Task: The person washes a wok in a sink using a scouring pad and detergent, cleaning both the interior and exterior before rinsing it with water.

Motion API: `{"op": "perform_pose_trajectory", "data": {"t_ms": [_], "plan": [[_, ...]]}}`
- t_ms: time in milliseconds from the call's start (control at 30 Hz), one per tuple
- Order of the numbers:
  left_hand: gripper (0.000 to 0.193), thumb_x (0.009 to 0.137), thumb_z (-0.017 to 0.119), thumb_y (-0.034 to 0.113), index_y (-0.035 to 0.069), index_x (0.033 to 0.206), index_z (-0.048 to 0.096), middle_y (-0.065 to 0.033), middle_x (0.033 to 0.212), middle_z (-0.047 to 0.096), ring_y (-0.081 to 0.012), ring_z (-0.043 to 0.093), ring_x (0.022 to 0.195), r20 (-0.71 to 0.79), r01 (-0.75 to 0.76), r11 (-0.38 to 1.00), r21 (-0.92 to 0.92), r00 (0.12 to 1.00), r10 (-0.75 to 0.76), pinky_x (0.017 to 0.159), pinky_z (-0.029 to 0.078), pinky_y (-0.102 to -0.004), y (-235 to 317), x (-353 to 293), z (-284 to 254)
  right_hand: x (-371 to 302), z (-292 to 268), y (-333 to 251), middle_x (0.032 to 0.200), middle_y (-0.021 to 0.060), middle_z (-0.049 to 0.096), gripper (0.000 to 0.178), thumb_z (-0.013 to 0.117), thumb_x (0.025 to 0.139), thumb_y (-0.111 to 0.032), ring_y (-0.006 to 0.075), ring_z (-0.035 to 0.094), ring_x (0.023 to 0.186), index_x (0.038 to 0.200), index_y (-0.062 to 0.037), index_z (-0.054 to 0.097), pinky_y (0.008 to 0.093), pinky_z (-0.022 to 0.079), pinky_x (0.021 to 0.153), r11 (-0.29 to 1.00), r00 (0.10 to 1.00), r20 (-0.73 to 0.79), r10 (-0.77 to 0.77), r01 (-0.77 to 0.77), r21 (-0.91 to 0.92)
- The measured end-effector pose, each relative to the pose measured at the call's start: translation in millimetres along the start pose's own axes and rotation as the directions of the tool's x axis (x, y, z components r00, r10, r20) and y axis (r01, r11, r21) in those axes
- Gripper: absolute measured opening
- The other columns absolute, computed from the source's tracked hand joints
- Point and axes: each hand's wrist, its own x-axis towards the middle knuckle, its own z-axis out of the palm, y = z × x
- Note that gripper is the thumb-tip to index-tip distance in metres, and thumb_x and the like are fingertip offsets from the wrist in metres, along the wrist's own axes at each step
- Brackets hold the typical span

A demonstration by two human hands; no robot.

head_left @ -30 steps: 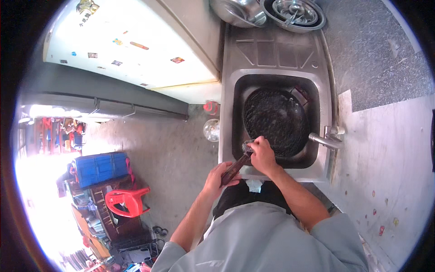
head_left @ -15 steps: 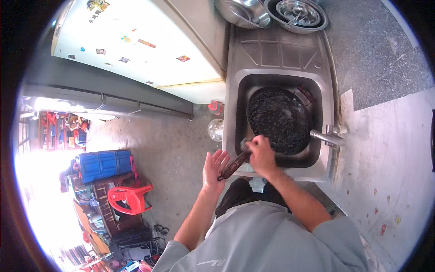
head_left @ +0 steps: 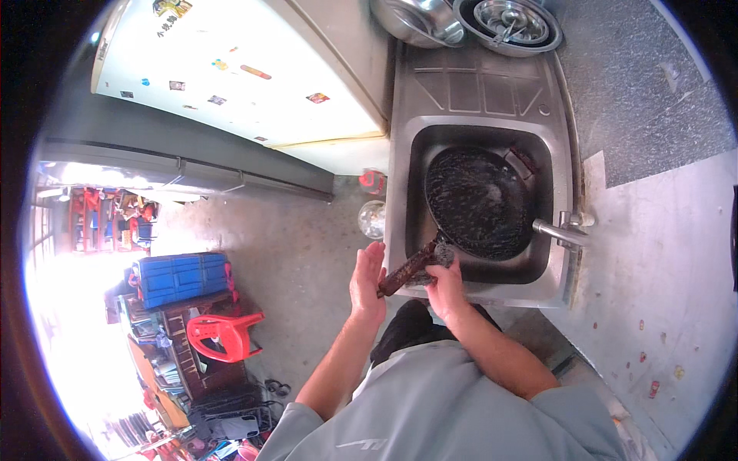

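Observation:
A large black frying pan (head_left: 477, 203), wet and speckled with pale droplets or suds, lies in the steel sink (head_left: 542, 284). Its brown, worn-looking handle (head_left: 409, 269) sticks out over the sink's near left rim toward me. My left hand (head_left: 367, 286) is open, fingers straight, with the handle's end resting against its palm. In my right hand (head_left: 447, 290) is a grey scouring pad (head_left: 443, 253), closed in the fingers and pressed to the side of the handle near the pan. A dark reddish piece (head_left: 523, 163) sits at the pan's far right edge.
A faucet (head_left: 557, 233) reaches over the sink from the right. Metal bowls (head_left: 511, 27) stand beyond the ribbed drainboard (head_left: 477, 88). Left of the sink are a white refrigerator (head_left: 254, 77) and a clear round container (head_left: 372, 220). A red plastic stool (head_left: 223, 336) lies farther left.
My right hand has moved down and nearer me, now beside the handle rather than over it. My left hand has shifted slightly up along the handle's end. The pan has turned a little.

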Motion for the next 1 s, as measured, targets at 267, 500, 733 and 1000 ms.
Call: {"op": "perform_pose_trajectory", "data": {"t_ms": [267, 500, 733, 1000], "plan": [[0.057, 0.103, 0.046, 0.051, 0.01, 0.142, 0.049, -0.0022, 0.149, 0.049, -0.0179, 0.038, 0.143, -0.033, -0.096, 0.992, 0.077, 0.995, 0.098, 0.116, 0.024, -0.0426, 12, 13, 1, -43, 20, 10, 0.114, 0.0119, 0.054, 0.052, 0.056, 0.075, 0.009, 0.031, 0.058, 0.107, 0.125, -0.0041, 0.049, 0.0394, 0.047, 0.092, 0.656, 0.937, 0.327, -0.125, 0.325, -0.681], [0.054, 0.103, 0.048, 0.048, 0.01, 0.142, 0.049, -0.004, 0.147, 0.05, -0.0211, 0.043, 0.141, -0.003, -0.016, 0.999, -0.049, 1.0, 0.016, 0.111, 0.034, -0.0437, 3, 4, 1, 34, 31, -80, 0.116, 0.0174, 0.052, 0.038, 0.059, 0.075, 0.005, 0.0374, 0.054, 0.108, 0.113, -0.0031, 0.064, 0.0446, 0.048, 0.094, -0.351, 0.623, 0.747, -0.232, 0.663, -0.662], [0.061, 0.101, 0.045, 0.058, 0.008, 0.136, 0.053, -0.0061, 0.14, 0.054, -0.0205, 0.045, 0.135, -0.039, -0.044, 0.998, -0.043, 0.998, 0.043, 0.114, 0.031, -0.0454, 2, 3, 0, 44, 57, -71, 0.109, 0.0137, 0.059, 0.022, 0.066, 0.075, -0.005, 0.0338, 0.055, 0.101, 0.096, -0.0059, 0.074, 0.0414, 0.052, 0.09, -0.562, 0.693, 0.644, 0.323, 0.688, -0.459], [0.072, 0.101, 0.036, 0.063, 0.005, 0.142, 0.047, -0.0098, 0.14, 0.053, -0.0223, 0.044, 0.133, 0.057, -0.044, 0.969, -0.244, 0.997, 0.06, 0.115, 0.031, -0.0426, 3, 9, -6, -62, 44, -11, 0.119, 0.0162, 0.053, 0.047, 0.062, 0.074, 0.001, 0.0353, 0.05, 0.111, 0.122, -0.0022, 0.063, 0.0454, 0.044, 0.097, -0.31, 0.461, 0.885, -0.06, 0.834, -0.456]]}}
